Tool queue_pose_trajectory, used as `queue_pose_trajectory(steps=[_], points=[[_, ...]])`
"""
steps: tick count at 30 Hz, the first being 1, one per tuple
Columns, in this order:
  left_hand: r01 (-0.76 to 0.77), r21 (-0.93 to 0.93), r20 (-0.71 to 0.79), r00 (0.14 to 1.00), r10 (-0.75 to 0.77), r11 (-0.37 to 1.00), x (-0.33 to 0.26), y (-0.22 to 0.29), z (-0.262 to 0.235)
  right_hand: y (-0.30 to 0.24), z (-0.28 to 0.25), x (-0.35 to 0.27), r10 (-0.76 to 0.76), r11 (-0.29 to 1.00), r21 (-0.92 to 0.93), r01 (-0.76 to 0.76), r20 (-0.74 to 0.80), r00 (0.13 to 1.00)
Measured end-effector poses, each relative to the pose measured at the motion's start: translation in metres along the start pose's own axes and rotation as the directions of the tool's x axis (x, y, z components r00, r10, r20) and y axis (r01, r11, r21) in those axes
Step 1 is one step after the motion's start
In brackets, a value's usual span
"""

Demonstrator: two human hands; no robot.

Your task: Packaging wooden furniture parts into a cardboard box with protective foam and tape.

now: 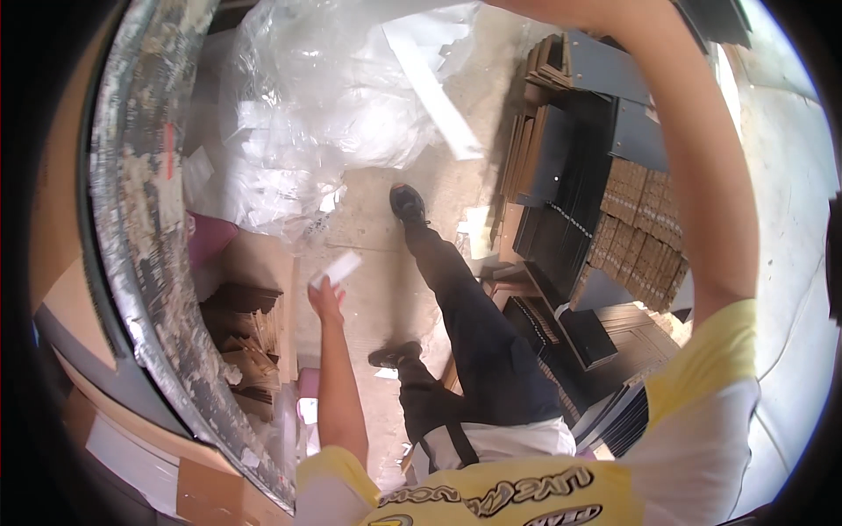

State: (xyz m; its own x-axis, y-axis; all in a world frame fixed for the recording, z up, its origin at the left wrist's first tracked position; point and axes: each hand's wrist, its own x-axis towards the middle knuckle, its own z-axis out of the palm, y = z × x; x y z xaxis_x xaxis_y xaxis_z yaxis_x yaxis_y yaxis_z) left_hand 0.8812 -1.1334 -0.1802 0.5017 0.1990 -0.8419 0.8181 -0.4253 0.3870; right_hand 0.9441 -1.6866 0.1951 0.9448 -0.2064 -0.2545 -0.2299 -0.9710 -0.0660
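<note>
My left hand (326, 299) is out in front at the left, its fingers closed on one end of a short white strip (338, 269), paper or thin foam. The strip points away from me, above the concrete floor (351, 228). My right arm (702, 158) rises along the right side and bends across the top of the picture. The hand itself lies beyond the top edge, so whatever it touches is hidden.
Crumpled transparent plastic wrap (298, 105) heaps at far left, with a long white strip (434, 92) beside it. Stacked brown and dark panels (636, 206) stand right. A carton of cardboard pieces (250, 329) sits left, near a worn table edge (140, 175). My shoes (406, 202) are between.
</note>
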Motion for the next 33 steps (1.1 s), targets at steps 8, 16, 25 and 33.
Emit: queue_pose_trajectory(steps=[8, 16, 25, 33], points=[[-0.098, 0.055, 0.107, 0.99, 0.092, 0.994, -0.175, -0.096, -0.157, -0.059, 0.003, -0.29, 0.672, -0.06, 0.998, -0.014, 0.051, 0.739], [-0.741, 0.131, 0.041, 0.667, 0.744, 0.658, -0.355, -0.064, -0.289, -0.431, 0.068, -0.376, 0.121, -0.571, 0.82, -0.046, 0.14, 0.983], [-0.806, -0.366, -0.486, 0.592, 0.642, 0.466, -0.521, -0.098, -0.579, -0.673, -0.125, -0.287, -0.404, 0.538, 0.495, 0.682, -0.559, 0.724], [-0.737, -0.049, -0.732, 0.485, 0.478, 0.674, -0.462, -0.09, -0.775, -0.816, -0.132, -0.115, -0.856, 0.442, -0.002, 0.897, -0.301, 0.421]])
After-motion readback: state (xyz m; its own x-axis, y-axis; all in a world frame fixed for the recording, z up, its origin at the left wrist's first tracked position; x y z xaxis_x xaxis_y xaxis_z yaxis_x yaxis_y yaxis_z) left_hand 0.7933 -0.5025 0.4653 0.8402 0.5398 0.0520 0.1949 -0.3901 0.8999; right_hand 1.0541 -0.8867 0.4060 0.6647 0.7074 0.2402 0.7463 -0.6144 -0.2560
